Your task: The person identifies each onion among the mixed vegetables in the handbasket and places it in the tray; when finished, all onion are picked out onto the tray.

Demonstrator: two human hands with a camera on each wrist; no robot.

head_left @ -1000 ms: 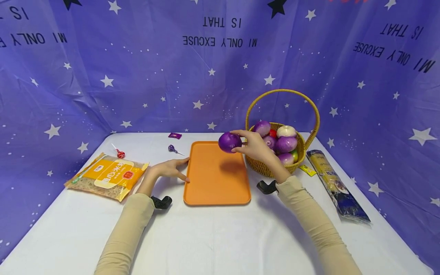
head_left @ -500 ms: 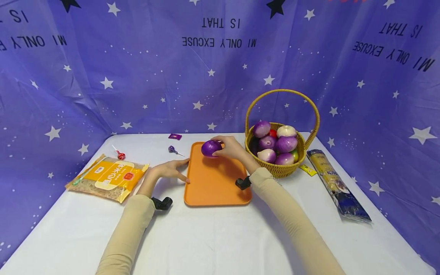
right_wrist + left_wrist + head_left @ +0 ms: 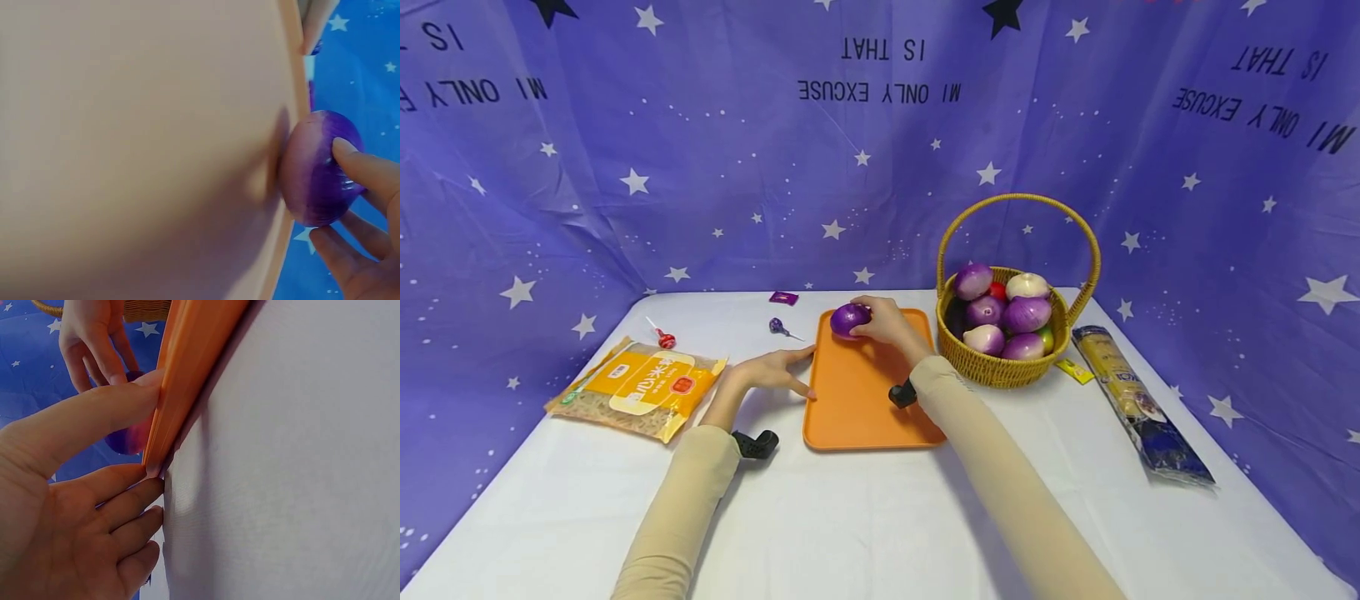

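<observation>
A purple onion (image 3: 850,321) is at the far left part of the orange tray (image 3: 857,408). My right hand (image 3: 883,321) holds it from its right side, between thumb and fingers. In the right wrist view the onion (image 3: 319,169) appears very close to the tray surface; I cannot tell whether it touches. At the tray's left edge my left hand (image 3: 771,371) rests with thumb and forefinger spread apart, their tips on the rim. The left wrist view shows that thumb against the tray's side (image 3: 187,369) and the other fingers loosely extended.
Right of the tray stands a wicker basket (image 3: 1000,372) of onions with a tall handle. A yellow packet (image 3: 1075,371) and a long noodle pack (image 3: 1142,404) lie beyond it. Leftward are a yellow food bag (image 3: 640,387), two lollipops (image 3: 666,338) and a purple wrapped candy (image 3: 784,297).
My right hand has carried the onion leftward from beside the basket to the tray's far left part, and lower. The left hand has stayed at the tray's edge.
</observation>
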